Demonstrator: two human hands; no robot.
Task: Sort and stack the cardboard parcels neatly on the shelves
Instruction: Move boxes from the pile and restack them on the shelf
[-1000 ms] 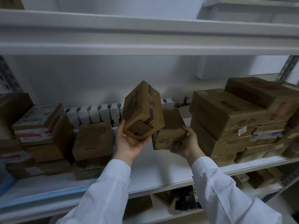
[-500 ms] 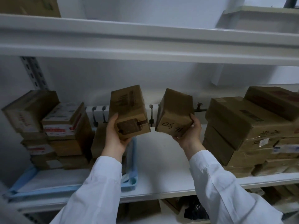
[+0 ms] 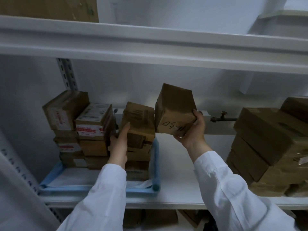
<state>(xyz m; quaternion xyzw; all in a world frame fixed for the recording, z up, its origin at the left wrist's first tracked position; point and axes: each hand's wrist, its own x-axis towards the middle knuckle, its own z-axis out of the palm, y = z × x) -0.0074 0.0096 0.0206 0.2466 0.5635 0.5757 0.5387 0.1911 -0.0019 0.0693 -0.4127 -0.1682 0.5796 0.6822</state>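
Observation:
My left hand (image 3: 120,143) grips a brown cardboard parcel (image 3: 140,124) by its left side; the parcel sits on top of a short stack of parcels (image 3: 139,162) inside a blue-rimmed tray (image 3: 155,167) on the middle shelf (image 3: 180,189). My right hand (image 3: 193,130) holds a second brown parcel with handwriting on its front (image 3: 175,112) tilted in the air, just right of the first. Left of the tray's stack stand two more piles of parcels with red-and-white labels (image 3: 93,120).
A large leaning pile of brown parcels (image 3: 270,144) fills the shelf's right end. A white upper shelf beam (image 3: 150,45) runs overhead with a box (image 3: 50,7) on it. A perforated upright (image 3: 67,74) stands at back left. A pipe valve (image 3: 221,116) sits on the back wall. More boxes lie on the shelf below.
My left hand carried its parcel left and down onto the stack in the blue tray. My right hand lifted the handwritten parcel off the shelf and holds it raised. The view shifted left.

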